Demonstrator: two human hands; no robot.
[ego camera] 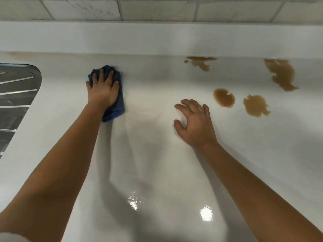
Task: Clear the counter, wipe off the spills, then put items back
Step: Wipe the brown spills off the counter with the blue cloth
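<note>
My left hand (102,88) presses flat, fingers spread, on a crumpled dark blue cloth (117,105) on the glossy white counter (157,163), left of centre. My right hand (195,121) hovers or rests on the bare counter at centre with loosely spread fingers and holds nothing. Several brown spills lie to the right: a round one (224,98) just past my right fingers, a ragged one (255,106) beside it, a long one (281,74) at far right, and a thin one (201,62) by the back ledge.
A steel sink drainer (15,95) with raised ribs sits at the left edge. A raised white ledge (157,39) runs along the back under a grey tiled wall (157,9). A faint brown trace (11,53) shows at the far back left.
</note>
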